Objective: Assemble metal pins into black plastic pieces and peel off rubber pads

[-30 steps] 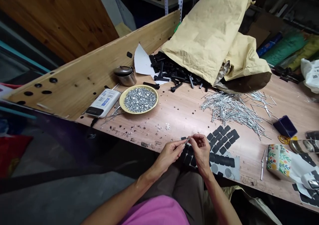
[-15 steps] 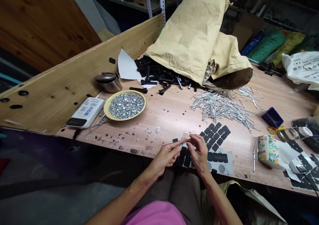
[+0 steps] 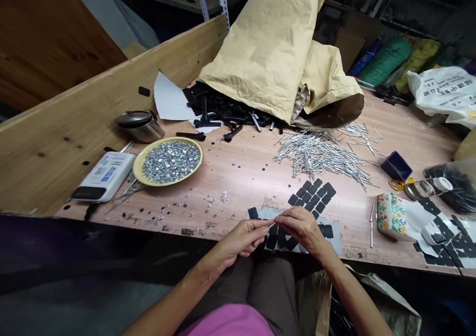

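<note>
My left hand (image 3: 247,237) is closed, its index finger stretched toward my right hand with the thumb pressed alongside. The fingertips of my right hand (image 3: 302,227) are pinched together and meet the left fingertip. Whatever small thing sits between them is hidden by the fingers. Beneath both hands lies a grey backing sheet (image 3: 336,241) with black rounded pads on it. More black pads (image 3: 312,195) are spread just beyond the right hand. Past those is a heap of thin metal pins (image 3: 322,155).
To the left stand a yellow bowl (image 3: 203,160) of small metal washers, a white scale (image 3: 106,174) and a metal pot (image 3: 143,127). Large paper sacks (image 3: 266,48) cover black parts (image 3: 223,115) at the back. A blue tray (image 3: 396,166) and a flowered box (image 3: 391,214) sit right.
My right hand has turned over and closed its fingertips against the left one. A thin silvery piece visible at the fingertips before is now covered. The view has shifted slightly right.
</note>
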A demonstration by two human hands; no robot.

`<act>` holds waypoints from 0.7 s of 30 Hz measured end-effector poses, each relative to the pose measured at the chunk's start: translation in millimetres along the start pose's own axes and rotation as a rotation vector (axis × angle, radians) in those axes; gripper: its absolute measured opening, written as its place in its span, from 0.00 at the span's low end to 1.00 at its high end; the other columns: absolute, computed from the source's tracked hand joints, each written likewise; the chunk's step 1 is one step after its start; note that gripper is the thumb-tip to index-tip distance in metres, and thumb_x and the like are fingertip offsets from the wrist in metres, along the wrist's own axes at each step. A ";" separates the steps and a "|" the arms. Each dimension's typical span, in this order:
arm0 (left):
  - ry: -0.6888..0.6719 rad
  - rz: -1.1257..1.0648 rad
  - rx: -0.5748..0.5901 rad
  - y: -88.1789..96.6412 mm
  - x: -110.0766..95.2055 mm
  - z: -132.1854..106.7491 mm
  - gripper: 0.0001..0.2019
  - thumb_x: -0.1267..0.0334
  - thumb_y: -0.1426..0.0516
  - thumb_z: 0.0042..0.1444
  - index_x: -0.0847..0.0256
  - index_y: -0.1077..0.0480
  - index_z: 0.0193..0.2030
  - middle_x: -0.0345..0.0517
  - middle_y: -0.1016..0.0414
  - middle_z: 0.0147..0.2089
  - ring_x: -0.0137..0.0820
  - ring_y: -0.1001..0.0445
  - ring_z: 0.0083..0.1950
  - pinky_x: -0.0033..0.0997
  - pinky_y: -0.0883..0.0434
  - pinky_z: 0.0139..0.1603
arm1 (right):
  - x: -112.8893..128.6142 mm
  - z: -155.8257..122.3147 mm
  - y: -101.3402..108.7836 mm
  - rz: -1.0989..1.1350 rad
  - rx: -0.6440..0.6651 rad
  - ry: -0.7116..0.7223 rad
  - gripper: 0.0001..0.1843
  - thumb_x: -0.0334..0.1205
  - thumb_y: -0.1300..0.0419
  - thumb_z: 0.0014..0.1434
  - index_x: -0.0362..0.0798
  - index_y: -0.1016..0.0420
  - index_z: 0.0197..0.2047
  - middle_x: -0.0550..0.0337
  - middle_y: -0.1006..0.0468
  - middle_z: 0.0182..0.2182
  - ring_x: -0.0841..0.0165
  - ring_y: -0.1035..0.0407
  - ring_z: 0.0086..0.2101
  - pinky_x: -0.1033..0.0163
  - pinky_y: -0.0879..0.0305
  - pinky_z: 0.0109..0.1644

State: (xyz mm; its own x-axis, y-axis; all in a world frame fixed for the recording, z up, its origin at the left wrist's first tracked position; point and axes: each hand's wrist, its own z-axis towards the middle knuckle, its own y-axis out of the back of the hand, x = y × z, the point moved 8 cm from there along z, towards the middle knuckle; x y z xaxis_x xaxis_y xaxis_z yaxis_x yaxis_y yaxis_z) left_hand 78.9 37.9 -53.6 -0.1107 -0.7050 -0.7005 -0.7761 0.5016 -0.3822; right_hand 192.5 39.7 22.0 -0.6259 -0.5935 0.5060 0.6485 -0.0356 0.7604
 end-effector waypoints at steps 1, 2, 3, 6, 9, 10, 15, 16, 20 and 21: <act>-0.001 0.024 0.003 -1.0 -0.7 0.2 0.37 0.46 0.38 0.43 0.66 0.34 0.57 0.27 0.49 0.18 0.15 0.59 0.16 0.21 0.64 0.18 | 0.2 -0.7 0.4 0.017 0.021 0.004 0.15 0.40 0.52 0.66 0.47 0.24 0.42 0.53 0.22 0.32 0.68 0.29 0.33 0.63 0.32 0.37; -0.004 0.048 0.003 -2.0 -1.5 0.3 0.37 0.46 0.38 0.43 0.66 0.34 0.57 0.27 0.49 0.18 0.15 0.59 0.16 0.21 0.63 0.18 | -0.7 -1.4 0.8 0.054 0.040 -0.006 0.16 0.40 0.52 0.66 0.46 0.24 0.42 0.53 0.22 0.32 0.68 0.28 0.33 0.64 0.32 0.37; -0.009 0.072 0.002 -3.1 -2.3 0.3 0.37 0.45 0.39 0.43 0.67 0.34 0.56 0.27 0.50 0.18 0.16 0.59 0.16 0.21 0.63 0.18 | -2.3 -2.3 1.3 0.104 0.055 -0.027 0.16 0.41 0.52 0.66 0.45 0.24 0.42 0.52 0.22 0.32 0.69 0.28 0.33 0.65 0.32 0.37; -0.013 0.130 0.016 -7.9 -2.5 0.3 0.37 0.43 0.40 0.42 0.68 0.32 0.55 0.27 0.50 0.18 0.16 0.59 0.17 0.21 0.61 0.18 | -9.6 -5.3 2.3 0.273 0.081 -0.119 0.16 0.44 0.49 0.64 0.45 0.23 0.38 0.54 0.22 0.30 0.71 0.28 0.32 0.69 0.32 0.35; -0.043 0.174 0.031 -12.2 -3.4 1.3 0.35 0.43 0.41 0.44 0.68 0.31 0.53 0.27 0.51 0.17 0.18 0.58 0.17 0.21 0.59 0.18 | -18.3 -8.2 3.6 0.384 0.065 -0.230 0.17 0.49 0.45 0.61 0.45 0.23 0.34 0.56 0.22 0.27 0.71 0.28 0.29 0.69 0.33 0.33; -0.078 0.199 0.026 -12.6 -5.8 1.8 0.34 0.43 0.42 0.45 0.69 0.30 0.52 0.28 0.51 0.17 0.18 0.57 0.18 0.22 0.58 0.18 | -20.7 -9.0 3.7 0.404 0.062 -0.264 0.18 0.51 0.45 0.60 0.45 0.23 0.33 0.56 0.22 0.27 0.71 0.28 0.28 0.68 0.33 0.32; -0.281 0.389 0.021 -14.6 -20.9 2.0 0.24 0.48 0.46 0.52 0.68 0.25 0.44 0.32 0.46 0.16 0.21 0.50 0.19 0.22 0.51 0.19 | -19.6 -10.7 4.4 0.409 0.090 -0.303 0.18 0.52 0.45 0.60 0.46 0.23 0.34 0.56 0.22 0.28 0.70 0.28 0.29 0.68 0.33 0.32; -0.309 0.429 0.018 -15.0 -22.6 2.0 0.22 0.50 0.47 0.53 0.67 0.24 0.43 0.34 0.43 0.16 0.22 0.47 0.19 0.22 0.48 0.19 | -17.6 -10.6 5.4 0.392 0.091 -0.289 0.18 0.51 0.45 0.60 0.46 0.23 0.34 0.56 0.22 0.28 0.70 0.28 0.29 0.68 0.33 0.32; -0.557 0.624 -0.149 -12.4 -35.7 -3.4 0.15 0.58 0.49 0.57 0.60 0.23 0.42 0.44 0.22 0.31 0.32 0.26 0.32 0.28 0.29 0.32 | -9.5 -10.5 9.0 0.240 0.068 -0.203 0.15 0.45 0.48 0.64 0.45 0.25 0.37 0.56 0.24 0.30 0.70 0.28 0.31 0.68 0.33 0.34; -0.643 0.682 -0.203 -13.2 -38.9 -6.5 0.14 0.60 0.49 0.58 0.58 0.23 0.43 0.45 0.20 0.37 0.33 0.24 0.38 0.29 0.27 0.38 | -8.4 -10.6 9.3 0.196 0.057 -0.187 0.14 0.44 0.49 0.65 0.45 0.26 0.37 0.55 0.24 0.30 0.70 0.29 0.32 0.68 0.33 0.35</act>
State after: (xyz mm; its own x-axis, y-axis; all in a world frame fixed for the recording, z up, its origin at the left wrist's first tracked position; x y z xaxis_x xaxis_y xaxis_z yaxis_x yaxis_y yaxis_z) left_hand 89.3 55.4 -17.4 -0.2631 0.1473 -0.9535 -0.7703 0.5630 0.2995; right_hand 208.3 35.9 20.5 -0.5639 -0.4255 0.7078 0.7428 0.1133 0.6599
